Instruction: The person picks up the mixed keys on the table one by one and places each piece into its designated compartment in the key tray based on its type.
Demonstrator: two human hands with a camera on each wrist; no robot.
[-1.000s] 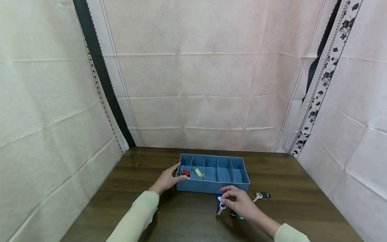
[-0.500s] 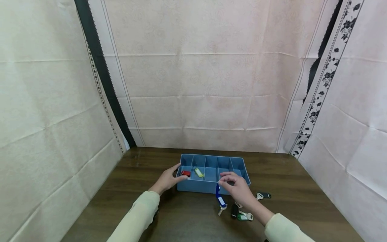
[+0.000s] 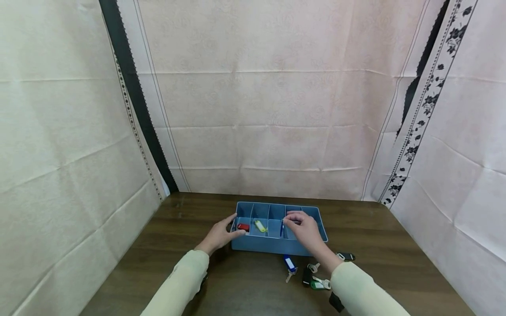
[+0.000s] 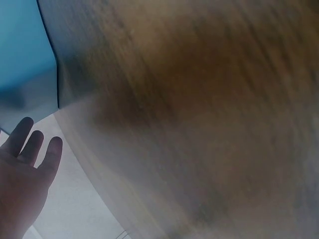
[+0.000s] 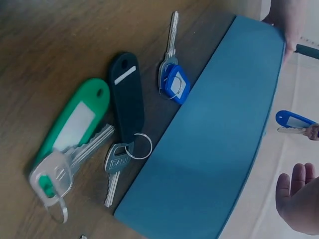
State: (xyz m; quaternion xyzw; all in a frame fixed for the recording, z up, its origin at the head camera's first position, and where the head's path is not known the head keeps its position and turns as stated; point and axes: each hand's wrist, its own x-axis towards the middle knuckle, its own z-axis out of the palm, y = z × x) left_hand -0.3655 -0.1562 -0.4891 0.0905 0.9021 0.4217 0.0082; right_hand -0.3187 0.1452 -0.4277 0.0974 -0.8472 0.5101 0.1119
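Note:
My left hand (image 3: 217, 235) touches the left end of the blue divided box (image 3: 257, 242), thumb at the front rim and a finger along the side. In the left wrist view its fingers look straight. My right hand (image 3: 306, 230) pinches a key with a blue tag (image 5: 294, 121), hanging over the middle compartment. A red tag (image 3: 243, 227) lies in the leftmost compartment, a yellow tag (image 3: 260, 226) in the second. Another blue-tagged key (image 3: 290, 264) lies on the table before the box.
Right of it lie a black-tagged key (image 3: 307, 275), a green-tagged key (image 3: 319, 284) and another black tag (image 3: 348, 256). A black object (image 3: 336, 302) is partly under my right sleeve. Pale cloth (image 3: 257, 109) hangs behind the wooden table (image 3: 245, 281).
My right hand has lifted a blue-tagged key from the table and carried it up and forward over the box. My left hand has stayed at the box's left end.

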